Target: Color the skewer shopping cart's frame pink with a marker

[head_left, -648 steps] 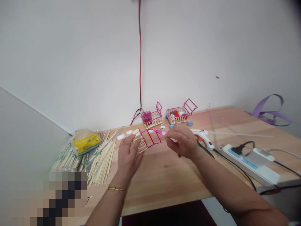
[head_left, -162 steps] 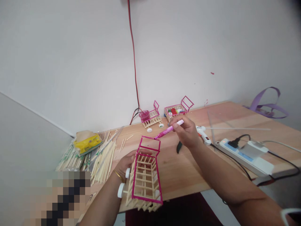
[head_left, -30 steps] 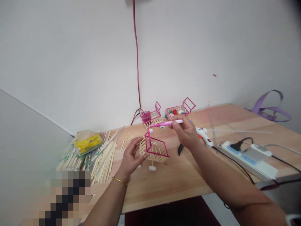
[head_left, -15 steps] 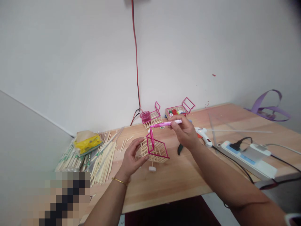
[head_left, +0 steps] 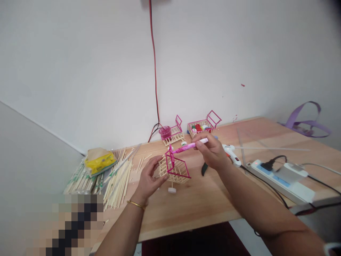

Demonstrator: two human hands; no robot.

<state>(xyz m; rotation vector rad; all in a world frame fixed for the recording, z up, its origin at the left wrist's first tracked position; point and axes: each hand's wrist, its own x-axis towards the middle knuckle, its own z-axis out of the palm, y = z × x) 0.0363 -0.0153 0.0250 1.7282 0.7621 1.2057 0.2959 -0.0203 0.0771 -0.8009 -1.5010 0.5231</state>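
Over the tabletop (head_left: 191,208), my left hand (head_left: 149,180) grips a stick cart (head_left: 179,175) steady, seemingly for the pink-stained applicator (head_left: 187,147) my right hand (head_left: 213,151) pinches.

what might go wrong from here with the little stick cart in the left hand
The left hand grips the stick cart close to its magenta rim; if that coat is wet, the thumb could smear it.
The magenta-stained brush in the right hand points towards the cart, so a slip might mark its bare sticks.
The magenta cup near the red-and-black wires might spill if knocked.
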